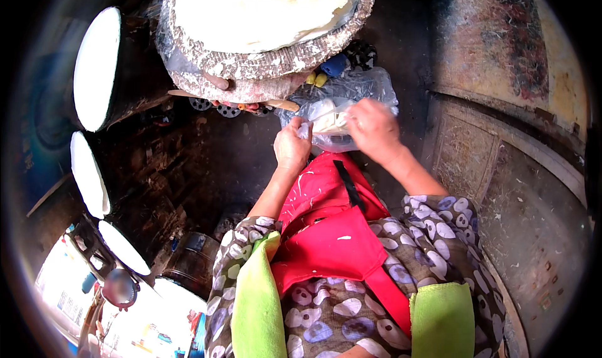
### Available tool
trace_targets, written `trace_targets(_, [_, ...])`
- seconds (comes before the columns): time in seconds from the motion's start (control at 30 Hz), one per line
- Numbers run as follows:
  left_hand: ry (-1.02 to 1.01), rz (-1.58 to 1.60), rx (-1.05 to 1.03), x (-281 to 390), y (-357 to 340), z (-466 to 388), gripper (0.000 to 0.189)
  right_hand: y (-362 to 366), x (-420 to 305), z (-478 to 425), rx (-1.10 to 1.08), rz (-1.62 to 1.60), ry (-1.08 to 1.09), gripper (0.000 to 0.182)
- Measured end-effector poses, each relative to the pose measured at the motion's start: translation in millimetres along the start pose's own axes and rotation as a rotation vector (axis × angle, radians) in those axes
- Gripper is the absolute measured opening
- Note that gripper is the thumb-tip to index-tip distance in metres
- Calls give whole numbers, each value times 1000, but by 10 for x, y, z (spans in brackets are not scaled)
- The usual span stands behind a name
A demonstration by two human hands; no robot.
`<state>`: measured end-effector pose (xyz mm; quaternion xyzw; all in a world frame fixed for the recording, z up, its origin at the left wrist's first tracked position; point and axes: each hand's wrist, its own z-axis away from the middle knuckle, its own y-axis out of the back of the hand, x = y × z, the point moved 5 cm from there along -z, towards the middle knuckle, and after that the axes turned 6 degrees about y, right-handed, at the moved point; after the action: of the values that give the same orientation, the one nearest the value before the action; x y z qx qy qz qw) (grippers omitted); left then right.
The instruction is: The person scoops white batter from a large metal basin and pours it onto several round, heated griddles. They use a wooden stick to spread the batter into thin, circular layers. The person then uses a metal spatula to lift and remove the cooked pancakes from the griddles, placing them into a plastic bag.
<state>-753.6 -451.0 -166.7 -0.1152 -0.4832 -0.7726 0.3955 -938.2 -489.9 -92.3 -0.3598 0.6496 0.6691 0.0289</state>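
My left hand point(292, 144) pinches a gathered bit of a transparent plastic bag point(331, 144) between thumb and fingers. On the bag's other side, my right hand point(376, 129) is curled and slightly blurred; its fingers close on the bag's edge. Thin plastic stretches between the two hands. Pale, flat pieces point(329, 122) show inside the bag, though their exact kind is hard to tell. More crumpled transparent plastic point(371, 82) lies just beyond. The bag sits in front of my red apron point(329, 245), which carries white flecks.
A big round vessel with a crusted rim point(282, 66) and a bright white top stands ahead. Below it juts a wooden stick point(281, 105), near perforated black discs point(229, 110) and a blue object point(335, 65). Worn panels point(498, 169) rise at right. Bright white discs point(97, 71) line the left.
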Motion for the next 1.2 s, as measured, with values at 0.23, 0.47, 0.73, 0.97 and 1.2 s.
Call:
trace_targets(0.23, [21, 375, -41, -62, -69, -10, 23, -937, 434, 182, -231, -30, -229, 17])
trace_targets(0.47, [55, 659, -216, 4, -153, 23, 28, -963, 421, 244, -653, 65, -124, 35])
trace_targets(0.73, [146, 822, -519, -200, -653, -70, 42, -980, 473, 411, -596, 102, -111, 27])
trace_targets(0.97, [269, 704, -613, -347, -885, -141, 46, -316, 367, 271, -271, -247, -60, 23])
trace_targets(1.2, [201, 456, -563, -476, -1142, -205, 53, -251, 642, 246, -67, -1094, -402, 21])
